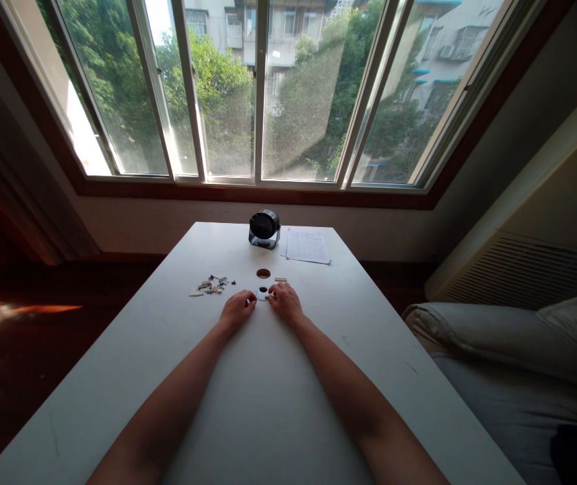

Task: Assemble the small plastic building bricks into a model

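Both my hands rest over the white table, on either side of a small pale round piece (258,297) with a dark centre. My left hand (238,309) is at its left, fingers curled in with the thumb close to them. Whatever lies between those fingertips is too small to make out. Curled at the round piece's right edge, my right hand (285,301) has its fingertips drawn together; what they hold, if anything, is hidden. Just beyond the right hand lies a short tan strip (281,279). A loose cluster of small tan, grey and black pieces (211,285) is left of my left hand.
A reddish-brown oval (263,273), perhaps a hole, shows in the white table (288,404) beyond the round piece. Farther back stand a small black fan-like device (264,228) and printed paper sheets (307,246). A cushioned seat (500,337) is at the right, windows ahead.
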Demonstrator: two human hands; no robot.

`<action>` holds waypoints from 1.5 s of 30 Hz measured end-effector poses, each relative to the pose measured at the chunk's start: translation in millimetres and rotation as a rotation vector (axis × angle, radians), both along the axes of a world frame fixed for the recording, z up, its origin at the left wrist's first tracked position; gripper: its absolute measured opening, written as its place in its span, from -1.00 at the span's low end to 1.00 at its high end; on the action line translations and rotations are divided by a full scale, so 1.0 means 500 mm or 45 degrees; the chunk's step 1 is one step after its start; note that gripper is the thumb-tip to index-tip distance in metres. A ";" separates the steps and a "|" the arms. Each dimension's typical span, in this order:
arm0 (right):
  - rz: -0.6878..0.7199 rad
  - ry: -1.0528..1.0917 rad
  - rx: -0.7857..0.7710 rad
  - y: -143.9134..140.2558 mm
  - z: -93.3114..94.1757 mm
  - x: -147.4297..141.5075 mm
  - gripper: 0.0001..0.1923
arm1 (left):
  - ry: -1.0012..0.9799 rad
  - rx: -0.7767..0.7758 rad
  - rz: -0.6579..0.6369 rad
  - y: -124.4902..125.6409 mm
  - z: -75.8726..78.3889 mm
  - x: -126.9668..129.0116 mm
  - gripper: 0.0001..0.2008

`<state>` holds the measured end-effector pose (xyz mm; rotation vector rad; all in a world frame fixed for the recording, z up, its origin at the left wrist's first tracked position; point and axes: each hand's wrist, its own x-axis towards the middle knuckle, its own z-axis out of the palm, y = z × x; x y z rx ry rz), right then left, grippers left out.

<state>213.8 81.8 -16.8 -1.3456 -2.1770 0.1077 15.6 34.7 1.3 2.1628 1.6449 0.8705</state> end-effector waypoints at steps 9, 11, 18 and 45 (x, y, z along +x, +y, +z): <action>-0.160 -0.064 0.012 0.006 -0.007 0.002 -0.97 | 0.006 -0.012 0.010 0.000 0.001 0.001 -0.82; -0.129 -0.054 0.033 0.006 -0.006 0.003 -0.99 | 0.005 -0.013 0.010 0.000 0.000 0.000 -0.82; 0.219 0.109 0.009 0.001 -0.006 -0.009 -0.97 | -0.094 -0.001 0.039 0.005 -0.009 -0.001 -0.78; 0.336 0.386 -0.120 -0.004 0.001 -0.017 -0.88 | -0.048 0.002 0.046 0.003 -0.004 0.000 -0.79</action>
